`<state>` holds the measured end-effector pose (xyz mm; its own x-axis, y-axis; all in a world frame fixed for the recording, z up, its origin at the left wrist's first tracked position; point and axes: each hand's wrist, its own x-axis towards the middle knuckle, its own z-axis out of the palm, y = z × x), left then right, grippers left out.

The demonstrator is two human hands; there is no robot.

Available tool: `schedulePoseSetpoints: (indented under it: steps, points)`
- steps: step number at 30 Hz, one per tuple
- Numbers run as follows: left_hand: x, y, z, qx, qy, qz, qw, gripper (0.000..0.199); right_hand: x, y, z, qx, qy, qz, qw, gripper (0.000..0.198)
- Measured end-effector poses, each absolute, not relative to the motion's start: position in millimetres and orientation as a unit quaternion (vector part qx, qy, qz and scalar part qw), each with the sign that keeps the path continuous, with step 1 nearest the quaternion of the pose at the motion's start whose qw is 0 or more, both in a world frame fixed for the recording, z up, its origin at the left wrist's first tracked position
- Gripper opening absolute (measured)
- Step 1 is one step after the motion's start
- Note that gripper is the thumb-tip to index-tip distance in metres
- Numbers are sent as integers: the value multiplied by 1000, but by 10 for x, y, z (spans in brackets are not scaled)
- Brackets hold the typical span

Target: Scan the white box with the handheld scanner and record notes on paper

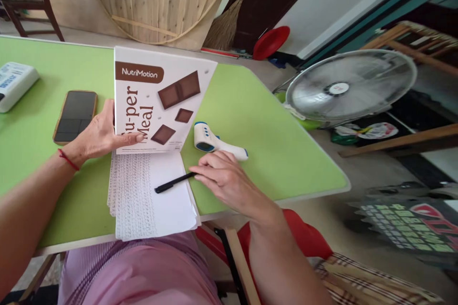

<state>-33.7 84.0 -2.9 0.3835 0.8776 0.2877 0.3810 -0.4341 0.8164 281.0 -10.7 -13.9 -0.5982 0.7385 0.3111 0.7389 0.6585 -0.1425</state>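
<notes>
My left hand (110, 133) grips the lower left side of a white NutriMotion box (175, 124), its thumb across the printed front. The box is raised toward me, with brown chocolate pieces pictured on it. My right hand (223, 178) pinches a black pen (173, 182) near one end. Its other end points left over a stack of paper sheets (153, 214). Rows of small handwriting cover the left part of the top sheet. Just beyond my right hand lies a white and blue infrared thermometer (214, 143).
A smartphone (75, 116) and a white box-shaped device (16, 86) lie to the left on the green table (286, 152). An electric fan (350, 86) stands past the table's right edge. A red stool (304, 236) is beside me at the right.
</notes>
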Motion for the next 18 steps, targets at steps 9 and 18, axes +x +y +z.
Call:
schedulePoseSetpoints:
  steps: [9, 18]
  points:
    - [-311, 826, 3, 763, 403, 376, 337, 80, 2760, 5, 240, -328, -809, 16, 488, 16]
    - [-306, 782, -13, 749, 423, 383, 336, 74, 2140, 170, -115, -247, -838, 283, 396, 12]
